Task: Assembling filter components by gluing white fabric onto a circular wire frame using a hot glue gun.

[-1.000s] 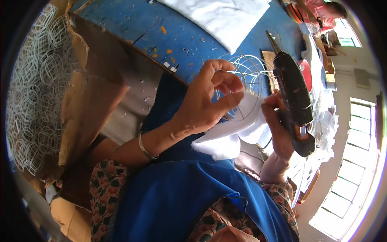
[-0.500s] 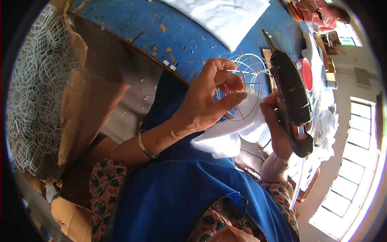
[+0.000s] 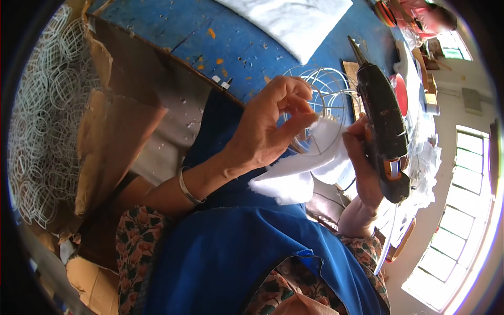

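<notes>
**Wire frame and white cloth held over the table's near edge**

Wire frame: round, thin pale wire with ribs, held above the near edge of the blue table. Its lower left part is hidden behind the fingers and the cloth.

White cloth: a soft piece, draped from the lower rim of the wire frame down toward the lap. The upper end touches the frame; the lower end hangs free over the blue apron.

Left hand: fingers curled, thumb and fingertips pinching the top edge of the cloth against the wire frame. A metal bangle sits on the wrist.

Right hand: clenched around the grip of a dark glue gun. The gun is upright, nozzle pointing up and away, just to the right of the frame; whether the nozzle touches the wire cannot be told.

Table: blue paint, chipped, with orange flecks. A white sheet lies toward the far edge. A red round object lies behind the glue gun near the right edge.

Left of the table: torn brown cardboard and, beyond it, a heap of white wire frames.

Floral sleeves show under the apron.
</notes>
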